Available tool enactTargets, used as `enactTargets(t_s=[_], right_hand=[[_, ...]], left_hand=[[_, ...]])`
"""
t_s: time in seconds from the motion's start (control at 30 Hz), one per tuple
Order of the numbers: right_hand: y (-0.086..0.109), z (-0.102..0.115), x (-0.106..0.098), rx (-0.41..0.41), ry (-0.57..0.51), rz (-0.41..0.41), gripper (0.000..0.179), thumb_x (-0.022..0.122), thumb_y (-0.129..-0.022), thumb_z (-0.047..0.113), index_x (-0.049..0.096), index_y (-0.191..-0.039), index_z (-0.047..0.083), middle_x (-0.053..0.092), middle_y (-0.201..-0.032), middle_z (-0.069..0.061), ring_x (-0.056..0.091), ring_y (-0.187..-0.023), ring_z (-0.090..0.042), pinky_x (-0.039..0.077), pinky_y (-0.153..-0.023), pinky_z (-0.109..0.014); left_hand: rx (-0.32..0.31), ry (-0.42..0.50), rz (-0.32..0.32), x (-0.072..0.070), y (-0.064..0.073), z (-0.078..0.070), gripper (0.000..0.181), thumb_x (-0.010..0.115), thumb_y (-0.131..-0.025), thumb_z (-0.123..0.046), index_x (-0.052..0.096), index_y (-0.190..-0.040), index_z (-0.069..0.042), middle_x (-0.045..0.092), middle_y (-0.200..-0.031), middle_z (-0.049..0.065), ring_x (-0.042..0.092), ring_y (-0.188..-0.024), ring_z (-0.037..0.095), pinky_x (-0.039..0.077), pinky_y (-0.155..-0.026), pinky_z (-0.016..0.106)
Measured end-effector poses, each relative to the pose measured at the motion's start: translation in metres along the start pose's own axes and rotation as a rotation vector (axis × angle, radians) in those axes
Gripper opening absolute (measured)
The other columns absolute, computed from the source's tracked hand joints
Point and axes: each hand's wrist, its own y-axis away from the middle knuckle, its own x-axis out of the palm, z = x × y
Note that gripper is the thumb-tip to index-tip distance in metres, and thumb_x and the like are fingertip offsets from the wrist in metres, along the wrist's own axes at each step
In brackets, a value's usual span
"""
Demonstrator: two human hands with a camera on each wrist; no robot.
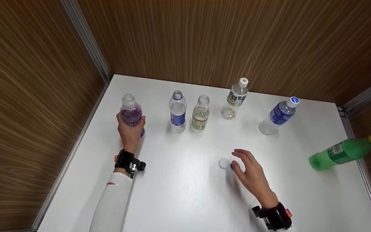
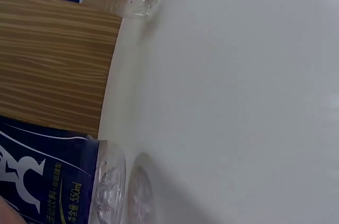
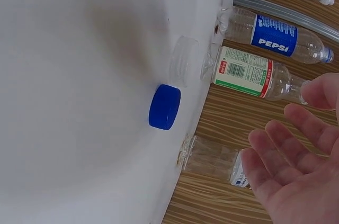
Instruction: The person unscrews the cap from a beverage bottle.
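Observation:
On the left side, my left hand [image 1: 130, 132] grips a purple sports-drink bottle [image 1: 130, 112] with a translucent cap. In the left wrist view its dark label [image 2: 47, 171] and clear base show close over the table. My right hand [image 1: 252, 175] hovers with spread, slightly bent fingers beside two loose caps, holding nothing. One is a blue bottle cap [image 3: 165, 106], mostly covered by the thumb in the head view. Right by it lies a clear, ring-like cap [image 1: 224, 163].
Toward the back stand an uncapped Pepsi bottle [image 1: 177, 112], an uncapped pale-labelled bottle [image 1: 200, 117] and a white-capped bottle [image 1: 235, 100]. Farther right are a blue-capped bottle [image 1: 277, 116] and a green bottle [image 1: 340, 153] with a yellow cap. Wood-grain panels [image 1: 204, 42] border the white table [image 1: 179, 180].

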Motion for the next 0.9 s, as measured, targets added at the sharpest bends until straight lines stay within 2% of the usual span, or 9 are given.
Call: enactTargets(t_s=[0.17, 0.4, 0.57, 0.77, 0.9], right_hand=[[0.0, 0.0, 0.0, 0.002, 0.002, 0.0, 0.032, 0.075, -0.088, -0.005, 0.07, -0.12, 0.001, 0.067, -0.125, -0.014, 0.065, -0.118, -0.028, 0.049, -0.095, -0.033], [0.0, 0.001, 0.001, 0.005, 0.003, 0.005, 0.031, 0.074, -0.089, -0.004, 0.07, -0.12, 0.001, 0.067, -0.125, -0.013, 0.065, -0.118, -0.028, 0.05, -0.094, -0.032], [0.0, 0.002, 0.0, 0.011, 0.009, 0.009, 0.03, 0.073, -0.09, -0.003, 0.07, -0.12, 0.001, 0.067, -0.126, -0.013, 0.065, -0.118, -0.027, 0.05, -0.094, -0.031], [-0.004, 0.009, 0.001, 0.018, -0.012, 0.018, 0.029, 0.072, -0.093, -0.001, 0.069, -0.122, 0.002, 0.067, -0.127, -0.012, 0.065, -0.119, -0.025, 0.05, -0.094, -0.032], [-0.011, 0.016, 0.002, -0.003, -0.04, 0.016, 0.029, 0.071, -0.094, 0.002, 0.069, -0.123, 0.001, 0.066, -0.128, -0.011, 0.065, -0.119, -0.025, 0.05, -0.095, -0.032]], left_hand=[[0.038, 0.003, 0.073, 0.002, 0.02, -0.003, 0.075, 0.087, -0.081, -0.014, 0.044, -0.142, -0.004, 0.06, -0.137, 0.019, 0.058, -0.124, 0.03, 0.043, -0.108, 0.046], [0.043, 0.016, 0.121, 0.005, 0.046, -0.008, 0.074, 0.087, -0.08, -0.014, 0.045, -0.139, -0.001, 0.06, -0.137, 0.021, 0.058, -0.124, 0.033, 0.043, -0.108, 0.048], [0.064, 0.026, 0.18, 0.007, 0.065, -0.014, 0.077, 0.087, -0.08, -0.012, 0.043, -0.142, -0.001, 0.057, -0.141, 0.022, 0.055, -0.129, 0.036, 0.041, -0.111, 0.051], [0.15, -0.015, 0.307, 0.015, 0.093, -0.021, 0.075, 0.088, -0.077, -0.004, 0.046, -0.139, -0.003, 0.059, -0.138, 0.021, 0.057, -0.126, 0.038, 0.043, -0.108, 0.054], [0.201, -0.103, 0.394, 0.021, 0.109, -0.029, 0.076, 0.089, -0.073, -0.003, 0.049, -0.137, -0.004, 0.061, -0.134, 0.018, 0.059, -0.123, 0.037, 0.045, -0.106, 0.055]])
